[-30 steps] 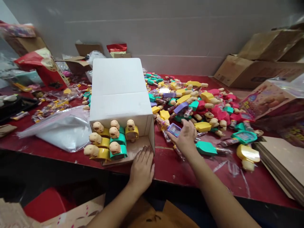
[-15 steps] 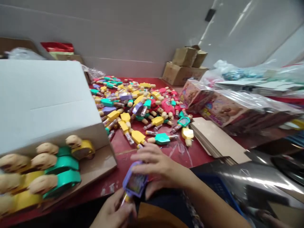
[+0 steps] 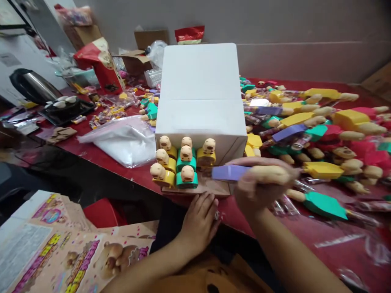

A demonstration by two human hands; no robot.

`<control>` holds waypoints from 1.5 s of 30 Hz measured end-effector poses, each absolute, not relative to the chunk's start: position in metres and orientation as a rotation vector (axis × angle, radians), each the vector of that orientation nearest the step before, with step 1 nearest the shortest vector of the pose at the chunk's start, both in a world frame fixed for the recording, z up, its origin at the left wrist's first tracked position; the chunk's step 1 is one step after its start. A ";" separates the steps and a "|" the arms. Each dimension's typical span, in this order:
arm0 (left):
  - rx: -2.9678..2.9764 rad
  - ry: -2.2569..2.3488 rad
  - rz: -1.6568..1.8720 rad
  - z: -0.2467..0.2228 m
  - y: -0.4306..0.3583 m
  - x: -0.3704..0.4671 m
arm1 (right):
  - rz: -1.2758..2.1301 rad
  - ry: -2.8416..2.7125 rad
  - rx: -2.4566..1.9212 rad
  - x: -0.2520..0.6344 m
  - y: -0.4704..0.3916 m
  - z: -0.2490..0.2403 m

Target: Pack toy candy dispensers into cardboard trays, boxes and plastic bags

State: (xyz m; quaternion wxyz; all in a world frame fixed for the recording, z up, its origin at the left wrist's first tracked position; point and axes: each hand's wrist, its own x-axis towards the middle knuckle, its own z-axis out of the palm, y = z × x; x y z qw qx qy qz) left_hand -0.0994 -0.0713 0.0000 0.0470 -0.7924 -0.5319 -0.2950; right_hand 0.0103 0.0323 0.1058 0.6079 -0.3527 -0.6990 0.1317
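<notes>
Seven toys (image 3: 187, 179) stand in the box (image 3: 201, 87), mid-frame. Right of center, I pinch the purple toy (image 3: 229, 173) in my right hand (image 3: 258, 189), its end at the box's opening; lower center, my left hand (image 3: 199, 219) lies flat, fingers extended, by the front edge.

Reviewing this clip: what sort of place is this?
Probably a small packing workshop: a white box holds rows of animal-headed toys, a loose heap of similar ones covers much of the red table, and printed cardboard sits lower left.
</notes>
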 end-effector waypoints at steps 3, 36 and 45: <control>-2.398 -1.642 -0.889 -0.001 -0.068 -0.099 | 0.200 -1.674 -0.708 -0.003 0.045 0.095; -2.278 -1.505 -0.966 -0.008 -0.052 -0.090 | -0.458 -2.255 -0.654 0.101 0.133 0.128; -2.398 -1.595 -0.985 0.008 -0.056 -0.091 | -0.285 -2.452 -1.822 0.194 0.177 0.167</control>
